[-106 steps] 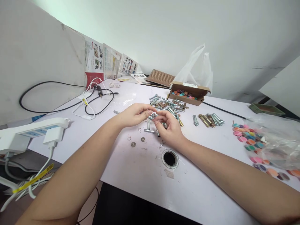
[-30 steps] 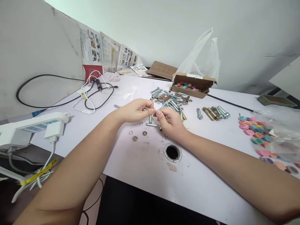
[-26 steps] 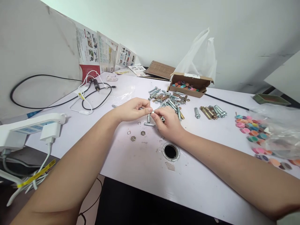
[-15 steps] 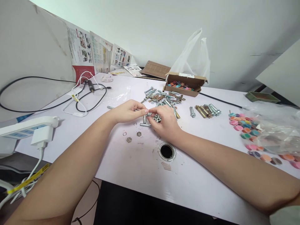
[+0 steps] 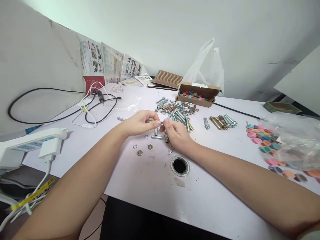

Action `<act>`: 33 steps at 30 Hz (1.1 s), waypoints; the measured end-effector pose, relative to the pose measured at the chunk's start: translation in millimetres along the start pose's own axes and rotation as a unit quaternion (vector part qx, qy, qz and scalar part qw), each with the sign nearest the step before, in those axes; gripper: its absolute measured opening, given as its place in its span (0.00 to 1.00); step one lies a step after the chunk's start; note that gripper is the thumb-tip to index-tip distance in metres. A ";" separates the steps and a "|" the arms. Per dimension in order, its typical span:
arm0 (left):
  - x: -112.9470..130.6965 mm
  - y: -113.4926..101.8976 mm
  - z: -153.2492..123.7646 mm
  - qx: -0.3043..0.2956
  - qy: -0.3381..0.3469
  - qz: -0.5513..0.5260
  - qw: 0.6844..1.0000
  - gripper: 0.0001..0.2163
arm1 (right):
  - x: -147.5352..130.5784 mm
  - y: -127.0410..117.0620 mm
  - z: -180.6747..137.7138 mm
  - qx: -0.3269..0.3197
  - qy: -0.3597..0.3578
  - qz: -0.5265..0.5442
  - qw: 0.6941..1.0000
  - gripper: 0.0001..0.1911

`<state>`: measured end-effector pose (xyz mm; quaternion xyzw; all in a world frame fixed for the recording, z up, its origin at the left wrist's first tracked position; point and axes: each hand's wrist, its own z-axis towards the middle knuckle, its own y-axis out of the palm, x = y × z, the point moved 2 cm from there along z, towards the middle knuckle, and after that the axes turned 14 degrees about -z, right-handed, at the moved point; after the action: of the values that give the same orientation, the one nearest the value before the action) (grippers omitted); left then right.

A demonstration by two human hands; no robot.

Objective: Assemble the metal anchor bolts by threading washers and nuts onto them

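My left hand [image 5: 140,122] is closed around a long silver bolt [image 5: 121,119], whose tip sticks out to the left behind the wrist. At the bolt's right end, my right hand [image 5: 176,133] pinches a small metal nut [image 5: 162,124] between thumb and fingers, partly hidden. The two hands almost touch. Beneath them lie a silver sleeve [image 5: 157,137] and other small parts. Two loose hex nuts [image 5: 139,153] and a thin ring [image 5: 135,146] rest on the white table nearer to me. Just behind the hands is a pile of silver and brass-coloured expansion bolts [image 5: 177,110].
A round cable hole [image 5: 180,166] opens in the table. Several assembled bolts [image 5: 222,122] stand in a row to the right, near colourful caps [image 5: 266,143] and a clear bag [image 5: 300,146]. Behind is a cardboard box [image 5: 197,100]; cables [image 5: 100,96] and a power strip [image 5: 32,141] occupy the left.
The view has shifted slightly, so everything sits a little lower and to the right. My right hand has turned, its fingers now pinched by the bolt's end; the left keeps its hold.
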<state>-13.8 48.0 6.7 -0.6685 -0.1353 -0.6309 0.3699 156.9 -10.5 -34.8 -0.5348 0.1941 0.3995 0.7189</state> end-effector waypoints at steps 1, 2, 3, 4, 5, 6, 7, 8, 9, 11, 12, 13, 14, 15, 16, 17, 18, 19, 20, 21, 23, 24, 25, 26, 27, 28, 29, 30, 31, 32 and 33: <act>-1.3 1.9 0.9 -0.013 0.003 -0.011 1.000 0.16 | 1.9 1.2 0.8 -0.012 0.009 0.014 1.000 0.30; -2.9 3.4 1.7 -0.024 0.005 -0.021 0.999 0.16 | 3.6 2.6 1.6 -0.021 0.014 0.022 0.999 0.31; -4.8 4.4 2.5 -0.031 0.007 -0.029 0.999 0.16 | 5.0 3.8 2.4 -0.025 0.013 0.024 0.999 0.31; -6.6 4.7 3.0 -0.033 0.010 -0.031 0.999 0.16 | 6.3 5.0 3.2 -0.026 0.011 0.019 0.999 0.30; -8.1 4.5 3.2 -0.030 0.012 -0.029 0.999 0.15 | 7.2 5.9 3.9 -0.024 0.007 0.010 1.000 0.29; -9.1 3.9 3.2 -0.023 0.013 -0.022 0.999 0.15 | 8.0 6.7 4.5 -0.019 0.005 0.001 1.000 0.29; -9.6 3.1 3.0 -0.016 0.014 -0.014 1.000 0.15 | 8.6 7.2 4.9 -0.014 0.004 -0.008 1.000 0.28; -9.6 2.3 2.6 -0.009 0.013 -0.004 1.000 0.14 | 9.0 7.6 5.2 -0.007 0.004 -0.019 1.000 0.27; -9.1 1.7 2.3 -0.006 0.009 0.006 1.000 0.14 | 9.3 7.7 5.3 0.002 0.003 -0.032 0.999 0.27; -7.6 0.6 1.6 -0.005 -0.004 0.028 1.000 0.14 | 9.2 7.8 5.0 0.017 -0.004 -0.065 0.998 0.26; -6.8 0.1 1.3 -0.005 -0.011 0.041 0.999 0.15 | 9.0 7.9 4.7 0.023 -0.007 -0.081 0.996 0.26; -6.1 -0.6 1.1 -0.005 -0.015 0.055 0.998 0.15 | 8.7 7.9 4.4 0.028 -0.011 -0.096 0.995 0.26; -5.8 -1.3 0.9 -0.005 -0.019 0.068 0.998 0.15 | 8.4 7.9 4.1 0.031 -0.015 -0.107 0.994 0.26; -5.7 -2.1 0.7 -0.004 -0.020 0.080 0.997 0.15 | 7.9 8.0 3.9 0.031 -0.019 -0.115 0.993 0.25; -6.0 -2.9 0.6 -0.003 -0.019 0.090 0.996 0.16 | 7.4 7.9 3.8 0.031 -0.021 -0.121 0.992 0.25; -6.7 -3.5 0.5 -0.004 -0.020 0.099 0.995 0.16 | 7.0 7.7 3.8 0.030 -0.023 -0.127 0.991 0.24; -7.8 -4.1 0.4 -0.005 -0.023 0.106 0.994 0.17 | 6.5 7.5 3.8 0.029 -0.025 -0.133 0.990 0.23; -8.9 -4.5 0.3 -0.006 -0.026 0.110 0.994 0.17 | 6.0 7.1 3.8 0.028 -0.027 -0.140 0.989 0.23; -10.0 -4.9 0.3 -0.007 -0.028 0.112 0.993 0.17 | 5.6 6.7 3.7 0.028 -0.031 -0.146 0.988 0.22; -10.9 -5.1 0.4 -0.008 -0.029 0.111 0.993 0.17 | 5.4 6.4 3.4 0.030 -0.035 -0.153 0.987 0.21; -11.6 -5.7 0.6 -0.011 -0.026 0.105 0.994 0.17 | 5.3 6.2 2.3 0.035 -0.047 -0.165 0.984 0.18; -11.6 -6.1 0.6 -0.012 -0.026 0.101 0.994 0.17 | 5.5 6.4 1.5 0.039 -0.054 -0.171 0.983 0.16; -11.4 -6.7 0.6 -0.014 -0.029 0.099 0.995 0.16 | 5.7 6.7 0.6 0.045 -0.059 -0.175 0.982 0.12; -11.0 -7.4 0.5 -0.016 -0.036 0.097 0.995 0.16 | 5.8 7.0 -0.3 0.053 -0.066 -0.178 0.980 0.09; -10.4 -8.1 0.3 -0.021 -0.044 0.092 0.995 0.16 | 5.6 7.3 -1.1 0.060 -0.073 -0.179 0.979 0.06; -9.8 -8.8 0.0 -0.027 -0.052 0.085 0.995 0.16 | 5.2 7.5 -1.8 0.065 -0.080 -0.178 0.979 0.05; -9.1 -9.4 -0.2 -0.034 -0.058 0.076 0.995 0.16 | 4.6 7.6 -2.2 0.068 -0.086 -0.174 0.979 0.05; -8.4 -9.9 -0.5 -0.041 -0.061 0.066 0.995 0.16 | 3.8 7.5 -2.4 0.071 -0.087 -0.168 0.979 0.06; -7.9 -10.3 -0.6 -0.045 -0.062 0.058 0.995 0.16 | 2.9 7.1 -2.4 0.071 -0.085 -0.161 0.981 0.08; -7.5 -10.4 -0.7 -0.046 -0.059 0.053 0.996 0.16 | 2.1 6.5 -2.2 0.071 -0.077 -0.154 0.983 0.10; -7.3 -10.3 -0.6 -0.045 -0.054 0.053 0.996 0.16 | 1.6 5.6 -1.9 0.068 -0.064 -0.147 0.985 0.13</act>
<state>-22.2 56.8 3.1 -0.7239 -0.0913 -0.5786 0.3644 153.7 -11.1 -40.1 -0.4807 0.0932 0.3088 0.8154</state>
